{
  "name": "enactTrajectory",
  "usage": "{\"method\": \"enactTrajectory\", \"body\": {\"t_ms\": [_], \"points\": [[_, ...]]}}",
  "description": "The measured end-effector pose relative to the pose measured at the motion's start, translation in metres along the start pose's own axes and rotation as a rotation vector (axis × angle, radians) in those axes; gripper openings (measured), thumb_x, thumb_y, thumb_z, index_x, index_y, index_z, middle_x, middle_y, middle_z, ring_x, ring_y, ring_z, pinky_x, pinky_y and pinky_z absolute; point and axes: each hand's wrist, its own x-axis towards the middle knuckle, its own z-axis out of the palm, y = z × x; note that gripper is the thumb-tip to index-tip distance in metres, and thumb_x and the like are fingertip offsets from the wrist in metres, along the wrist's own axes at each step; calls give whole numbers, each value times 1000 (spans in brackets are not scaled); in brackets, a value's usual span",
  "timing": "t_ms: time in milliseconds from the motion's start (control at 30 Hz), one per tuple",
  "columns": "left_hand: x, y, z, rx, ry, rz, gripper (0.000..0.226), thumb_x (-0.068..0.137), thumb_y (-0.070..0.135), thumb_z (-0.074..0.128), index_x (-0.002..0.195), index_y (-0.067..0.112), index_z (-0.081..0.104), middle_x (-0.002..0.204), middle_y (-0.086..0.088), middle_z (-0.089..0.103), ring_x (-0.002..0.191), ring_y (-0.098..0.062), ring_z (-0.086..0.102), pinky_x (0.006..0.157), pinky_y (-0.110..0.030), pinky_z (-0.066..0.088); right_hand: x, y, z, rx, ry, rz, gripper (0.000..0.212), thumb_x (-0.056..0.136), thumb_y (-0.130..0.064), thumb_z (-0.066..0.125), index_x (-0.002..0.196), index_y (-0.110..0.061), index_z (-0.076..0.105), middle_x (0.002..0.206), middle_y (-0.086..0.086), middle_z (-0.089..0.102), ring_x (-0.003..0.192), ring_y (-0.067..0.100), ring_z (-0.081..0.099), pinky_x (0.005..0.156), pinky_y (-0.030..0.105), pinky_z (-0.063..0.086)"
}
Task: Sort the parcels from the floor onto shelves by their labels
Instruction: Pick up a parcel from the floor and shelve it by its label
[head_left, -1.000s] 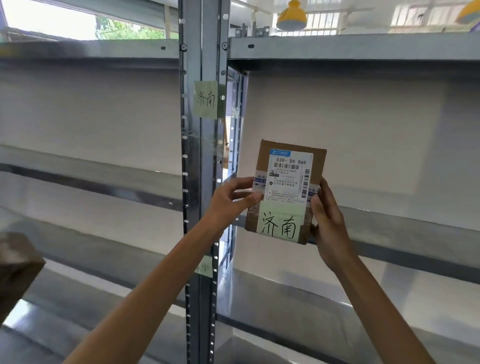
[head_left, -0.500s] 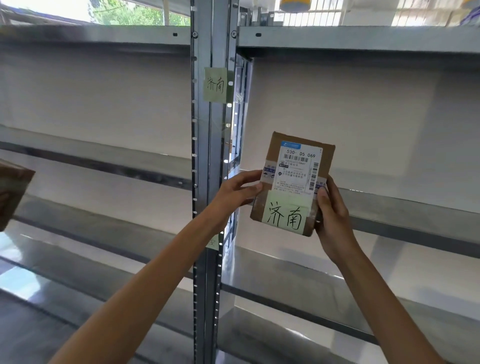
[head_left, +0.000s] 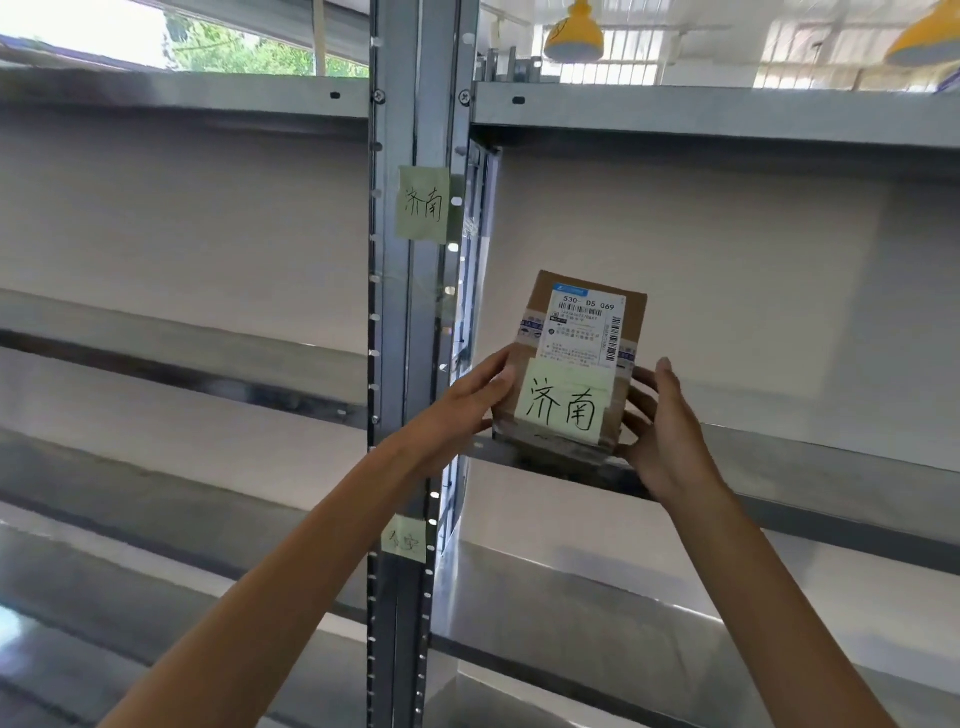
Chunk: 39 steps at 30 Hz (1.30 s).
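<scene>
Now the upright parcel (head_left: 571, 364) sits at the shelf (head_left: 831, 457) front edge, pinched between left grip (head_left: 457, 405) and right grip (head_left: 670, 441).

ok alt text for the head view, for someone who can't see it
A left hand and a right hand hold a small cardboard parcel upright at the front edge of a metal shelf. The green note on it bears the same handwritten characters as a green tag on the post to its left.
</scene>
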Motion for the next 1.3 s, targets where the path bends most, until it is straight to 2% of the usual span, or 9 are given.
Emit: {"method": "enactTrajectory", "body": {"t_ms": [233,400,533,667,767,1067,1133,1233,1300], "points": [[40,-11,-30,-48,-56,-214,66,81,66,35,138,32,38,144,-4,43,133,-24,38,108,-52,36,33,17,32,-160,-20,56,45,97,-50,29,126,-25,53,129,8,58,120,28,52,93,51,46],[60,-19,-30,-87,-12,-224,32,96,53,31,116,34,46,109,4,58,98,-14,54,105,-52,38,51,31,43,-243,-3,108,40,98,-50,29,114,-28,58,122,5,62,113,26,55,97,52,45],[75,-28,-26,-71,13,-230,59,97,50,31,146,17,22,139,-13,49,119,-27,52,109,-49,34,59,43,50,-303,22,78,39,99,-48,29,120,-27,55,104,-5,66,85,9,61,59,28,48],[90,-37,-23,-96,32,-227,67,96,50,34,150,18,10,142,-15,46,123,-29,51,95,-38,46,70,52,51,-348,39,38,38,100,-43,30,128,-25,46,112,-3,63,84,3,62,48,20,49],[99,-45,-23,-93,66,-254,75,94,54,35,151,27,-7,154,-11,30,139,-31,32,116,-49,21,74,56,49,-373,14,16,36,101,-40,30,129,-25,46,107,-8,63,77,-5,63,41,13,48],[106,-55,-28,-73,92,-211,68,97,50,31,150,31,-6,154,-6,30,138,-25,34,111,-41,28,74,55,50,-456,-48,6,39,100,-42,31,136,-30,40,128,-5,56,86,-4,56,53,14,46],[104,-56,-28,-19,129,-166,65,98,46,31,151,28,-2,153,-6,32,129,-19,43,96,-31,38,70,53,49,-515,-33,-4,48,98,-47,31,142,-29,32,139,-3,49,96,0,55,72,12,46],[99,-50,-30,166,218,-45,62,99,41,34,151,25,4,155,-7,28,127,-16,45,80,-18,44,68,51,44,-633,65,-76,65,94,-56,30,150,-27,14,155,0,29,134,20,37,103,34,34],[91,-45,-31,360,264,131,59,100,34,36,152,25,8,158,-4,22,132,-13,37,84,-13,46,64,49,41,-754,142,-166,66,93,-59,27,150,-28,14,158,0,19,143,22,24,113,40,24]]}}
